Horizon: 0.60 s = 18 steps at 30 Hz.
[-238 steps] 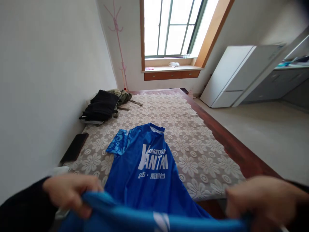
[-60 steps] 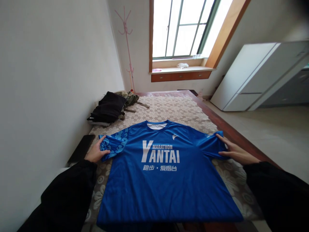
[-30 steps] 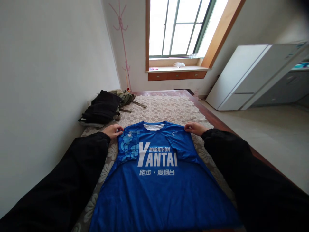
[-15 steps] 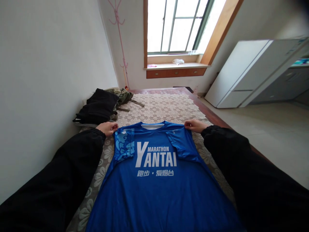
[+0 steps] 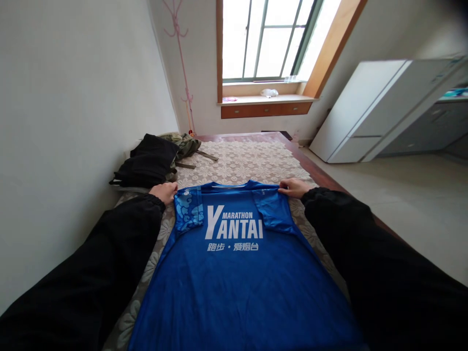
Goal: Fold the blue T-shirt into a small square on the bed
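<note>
- Our left hand (image 5: 164, 191) pinches the left shoulder of the bright blue polyester sports shirt (image 5: 237, 273), fingers closed on the cloth.
- Our right hand (image 5: 294, 187) grips the right shoulder the same way, fingers closed on the fabric.
- We judge the shirt light, soft and rather slick; it will sag unless held at both shoulders or along a fold.
- The shirt lies face up, spread flat over the near end of the bed (image 5: 252, 161), collar towards the far end, both short sleeves folded inward over the chest.
- It carries white lettering, "MARATHON YANTAI", and a paler blue cloud pattern on the left sleeve.
- A heap of dark clothes (image 5: 149, 159) lies at the bed's far left edge, well apart from the shirt.
</note>
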Available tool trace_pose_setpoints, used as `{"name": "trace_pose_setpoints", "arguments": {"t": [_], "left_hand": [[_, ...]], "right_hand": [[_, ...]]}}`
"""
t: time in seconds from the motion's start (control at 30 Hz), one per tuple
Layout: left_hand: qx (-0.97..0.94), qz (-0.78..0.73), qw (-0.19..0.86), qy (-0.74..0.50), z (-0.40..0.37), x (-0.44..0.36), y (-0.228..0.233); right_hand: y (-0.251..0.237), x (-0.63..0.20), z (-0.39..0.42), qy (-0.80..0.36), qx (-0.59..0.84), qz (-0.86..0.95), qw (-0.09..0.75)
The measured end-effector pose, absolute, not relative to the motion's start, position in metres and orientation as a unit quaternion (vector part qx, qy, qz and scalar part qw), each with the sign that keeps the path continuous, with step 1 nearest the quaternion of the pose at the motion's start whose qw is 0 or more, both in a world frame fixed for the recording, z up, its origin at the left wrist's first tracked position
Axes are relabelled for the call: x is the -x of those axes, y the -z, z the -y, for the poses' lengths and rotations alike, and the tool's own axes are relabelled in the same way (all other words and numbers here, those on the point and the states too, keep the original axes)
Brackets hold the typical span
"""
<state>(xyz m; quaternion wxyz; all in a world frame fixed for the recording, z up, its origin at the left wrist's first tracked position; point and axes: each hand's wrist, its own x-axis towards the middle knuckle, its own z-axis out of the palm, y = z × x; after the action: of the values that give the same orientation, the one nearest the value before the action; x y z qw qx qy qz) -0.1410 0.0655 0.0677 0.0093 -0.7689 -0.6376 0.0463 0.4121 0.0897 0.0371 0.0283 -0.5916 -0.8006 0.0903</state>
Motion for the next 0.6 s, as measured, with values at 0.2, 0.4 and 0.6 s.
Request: {"name": "trace_pose_setpoints", "arguments": {"t": [0.2, 0.4, 0.6], "left_hand": [[0.757, 0.653, 0.011, -0.015, -0.062, 0.14, -0.059], [0.79, 0.611, -0.018, 0.041, -0.079, 0.113, -0.055], [0.794, 0.596, -0.06, 0.105, -0.112, 0.068, -0.038]], "right_hand": [[-0.038, -0.412, -0.086, -0.081, 0.607, 0.789, 0.05], [-0.043, -0.386, -0.102, -0.067, 0.625, 0.772, 0.093], [-0.03, -0.331, -0.122, -0.085, 0.596, 0.791, 0.107]]}}
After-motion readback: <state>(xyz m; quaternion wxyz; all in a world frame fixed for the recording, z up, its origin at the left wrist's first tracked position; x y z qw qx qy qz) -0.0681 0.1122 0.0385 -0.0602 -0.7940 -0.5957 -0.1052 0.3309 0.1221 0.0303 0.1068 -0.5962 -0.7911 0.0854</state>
